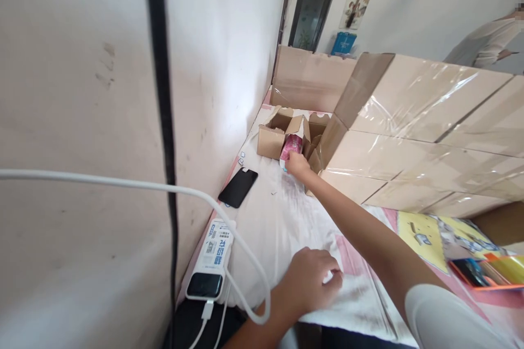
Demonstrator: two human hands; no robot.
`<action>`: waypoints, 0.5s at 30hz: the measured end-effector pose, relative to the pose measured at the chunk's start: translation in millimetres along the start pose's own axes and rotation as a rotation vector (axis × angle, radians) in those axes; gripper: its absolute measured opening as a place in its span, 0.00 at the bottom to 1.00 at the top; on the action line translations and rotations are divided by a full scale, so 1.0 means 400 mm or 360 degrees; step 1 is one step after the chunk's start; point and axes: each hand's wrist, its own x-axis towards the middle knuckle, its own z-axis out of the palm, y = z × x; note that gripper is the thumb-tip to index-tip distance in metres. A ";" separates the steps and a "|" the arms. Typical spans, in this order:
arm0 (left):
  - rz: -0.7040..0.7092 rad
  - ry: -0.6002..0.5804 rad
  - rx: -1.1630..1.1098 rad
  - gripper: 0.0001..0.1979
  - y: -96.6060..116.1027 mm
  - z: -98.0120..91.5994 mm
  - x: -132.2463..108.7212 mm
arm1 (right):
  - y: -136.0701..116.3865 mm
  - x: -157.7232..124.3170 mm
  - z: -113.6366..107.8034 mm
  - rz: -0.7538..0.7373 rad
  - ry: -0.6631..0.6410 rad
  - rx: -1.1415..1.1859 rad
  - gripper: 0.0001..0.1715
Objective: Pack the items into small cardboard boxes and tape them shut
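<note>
Stretched out ahead, my right hand [298,166] has its fingers closed on the near end of a pink and white packet [291,145]. That packet lies between two small open cardboard boxes, the left box [270,142] and the right box [317,130], with flaps standing up around it. The hand covers part of the packet. Closer to me, my left hand [309,279] hovers at or rests on the white sheet [282,218], slightly blurred. Its fingers are loosely bent, a gap shows by the thumb, and nothing is visible in it.
A black phone [238,187] lies by the wall. Nearer is a white power bank [210,259] with a plugged-in cable [207,311]; another white cable loops across the view. Large taped cartons [429,131] stand on the right. An orange-edged tray [487,272] sits at far right. Behind, a person [487,38] is partly visible.
</note>
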 end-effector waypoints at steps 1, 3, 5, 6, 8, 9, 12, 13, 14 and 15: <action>0.0010 0.0062 0.0008 0.07 0.003 -0.016 -0.002 | 0.014 -0.008 0.011 -0.0008 0.0001 0.0029 0.21; -0.0007 0.0229 -0.0035 0.08 0.010 -0.055 -0.001 | 0.036 -0.017 0.032 0.0004 0.0025 0.0101 0.25; -0.0051 0.0393 -0.0146 0.08 0.012 -0.103 0.013 | 0.048 -0.017 0.049 0.0023 0.0064 0.0188 0.25; -0.0084 0.0474 -0.0201 0.08 0.009 -0.129 0.027 | 0.050 -0.016 0.056 0.0029 0.0083 0.0237 0.24; -0.0163 0.0653 -0.0249 0.09 -0.009 -0.185 0.072 | 0.050 -0.016 0.069 0.0033 0.0111 0.0340 0.22; -0.0206 0.0773 -0.0249 0.10 -0.024 -0.216 0.103 | 0.049 -0.017 0.075 0.0033 0.0119 0.0391 0.22; -0.0339 0.1203 -0.0194 0.11 -0.084 -0.313 0.226 | 0.052 -0.027 0.098 0.0039 0.0127 0.0549 0.23; -0.0385 0.1310 -0.0168 0.10 -0.107 -0.346 0.273 | 0.056 -0.031 0.107 0.0039 0.0135 0.0608 0.24; -0.0435 0.1399 -0.0151 0.09 -0.130 -0.378 0.319 | 0.061 -0.036 0.115 0.0038 0.0146 0.0672 0.25; -0.0498 0.1480 -0.0148 0.08 -0.152 -0.408 0.365 | 0.068 -0.041 0.123 0.0029 0.0159 0.0738 0.25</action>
